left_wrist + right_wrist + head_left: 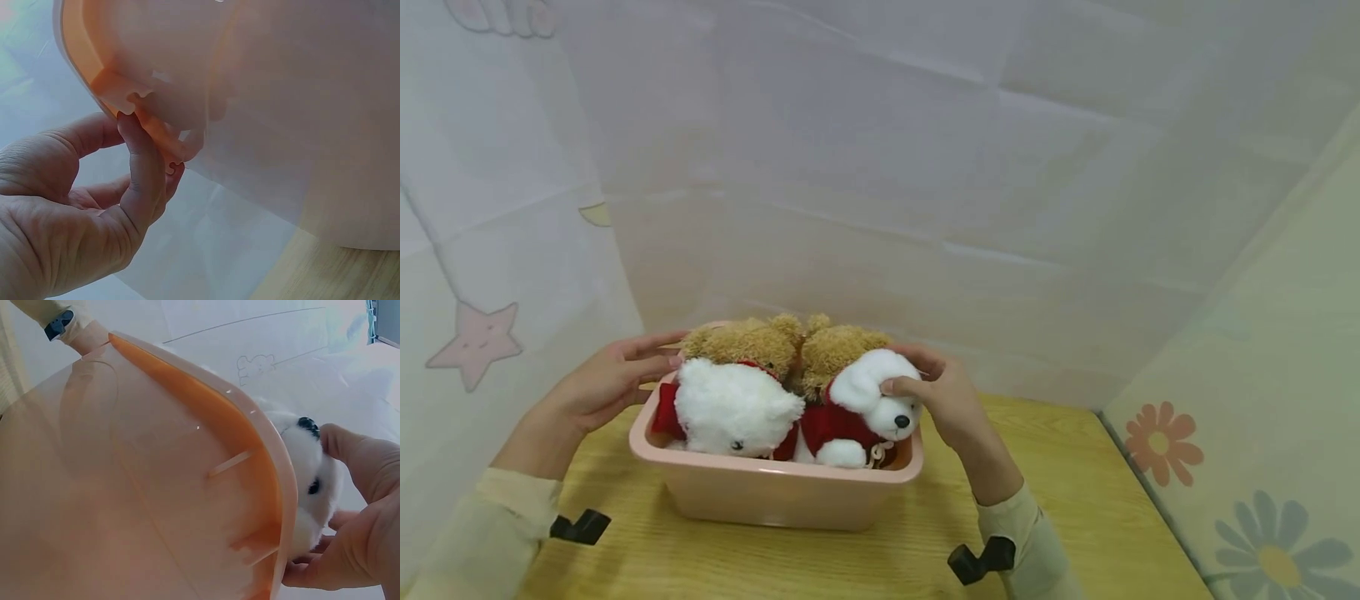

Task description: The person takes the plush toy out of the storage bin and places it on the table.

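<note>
A pink plastic basin [775,496] holds several plush toys. My left hand [606,379] grips its left rim; in the left wrist view curled fingers [139,153] hook under the edge. On the right, my right hand [953,408] holds the head of a white plush dog [868,379] in red clothing, thumb across its face. In the right wrist view, fingers of that hand [359,544] also touch the basin's rim. A fluffy white plush [730,404] lies at the front left. Behind are two curly brown plush toys, one left [741,342] and one right [842,350].
The basin stands on a wood-grain table [1045,467]. Pale cloth walls [925,167] rise at the back and both sides, with a star print [475,342] on the left and flower prints [1161,442] on the right.
</note>
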Available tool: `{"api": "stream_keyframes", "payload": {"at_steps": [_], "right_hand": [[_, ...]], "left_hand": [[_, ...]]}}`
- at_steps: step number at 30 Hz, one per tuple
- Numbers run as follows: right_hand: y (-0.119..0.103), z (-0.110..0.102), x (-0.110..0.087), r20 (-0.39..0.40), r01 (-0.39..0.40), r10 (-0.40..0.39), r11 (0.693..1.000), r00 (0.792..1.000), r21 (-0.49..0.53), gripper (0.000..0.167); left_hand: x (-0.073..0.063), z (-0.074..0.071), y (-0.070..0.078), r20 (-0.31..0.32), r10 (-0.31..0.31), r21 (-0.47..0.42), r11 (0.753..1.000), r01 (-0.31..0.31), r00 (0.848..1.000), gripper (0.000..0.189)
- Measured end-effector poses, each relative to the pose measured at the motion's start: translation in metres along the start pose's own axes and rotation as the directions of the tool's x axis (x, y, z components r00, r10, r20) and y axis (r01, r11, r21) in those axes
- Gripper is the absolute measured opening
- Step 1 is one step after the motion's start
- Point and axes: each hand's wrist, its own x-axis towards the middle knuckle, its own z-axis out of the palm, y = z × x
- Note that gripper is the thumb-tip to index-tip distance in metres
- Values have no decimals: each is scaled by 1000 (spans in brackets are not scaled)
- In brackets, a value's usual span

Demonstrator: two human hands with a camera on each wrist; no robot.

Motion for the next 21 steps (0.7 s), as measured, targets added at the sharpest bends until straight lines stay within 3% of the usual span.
{"api": "stream_keyframes", "payload": {"at_steps": [15,18,21], "right_hand": [[-1,-19,4,-86,-68,89,973,992,220,49],[0,-23,4,-43,-64,74,979,996,195,50],[1,-29,2,36,-20,17,996,999,83,55]], "left_hand": [[1,-1,0,10,0,-8,1000,0,1000,69],[1,-2,-2,5,-2,-4,1000,2,1000,69],[1,-2,-3,-1,0,3,1000,0,1000,68]]}}
